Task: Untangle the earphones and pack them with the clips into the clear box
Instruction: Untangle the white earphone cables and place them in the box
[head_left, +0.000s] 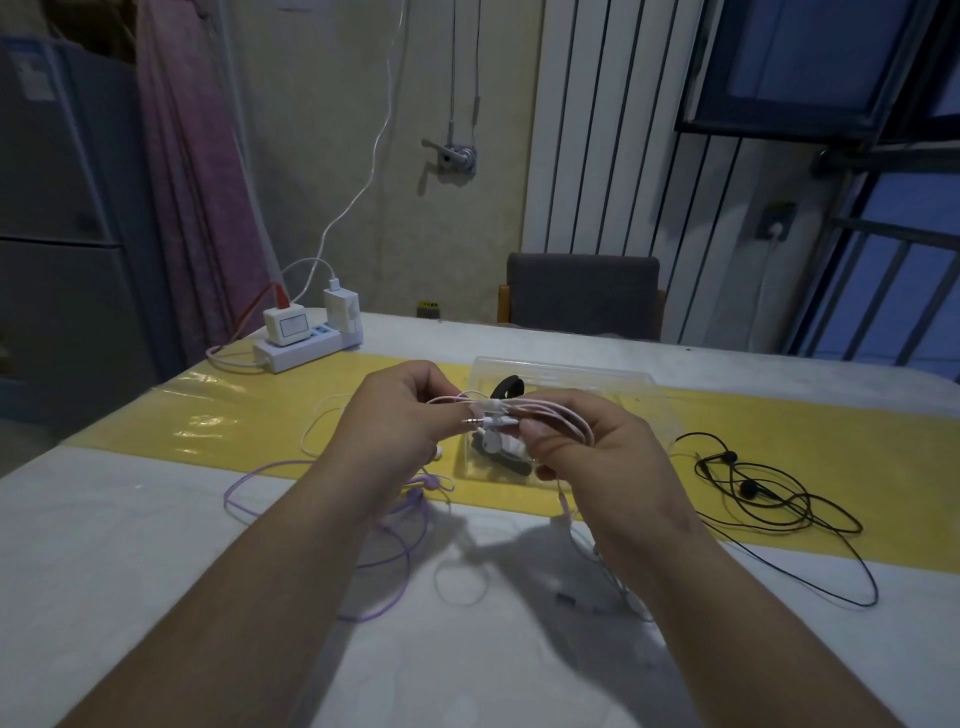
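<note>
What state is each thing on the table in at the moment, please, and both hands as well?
Pink earphones, coiled, held in both hands, plug sticking out.
Left hand, pinching the pink earphones' cable.
Right hand, gripping the coiled loops.
Clear box, open, with a black clip inside.
Purple earphones, loose on the table, uncoiled.
Black earphones, loosely tangled on the table, untouched.
Power strip, chargers plugged in.

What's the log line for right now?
left hand: pinches pink earphone cable | right hand: grips same cable | black earphones: loose on table
</note>
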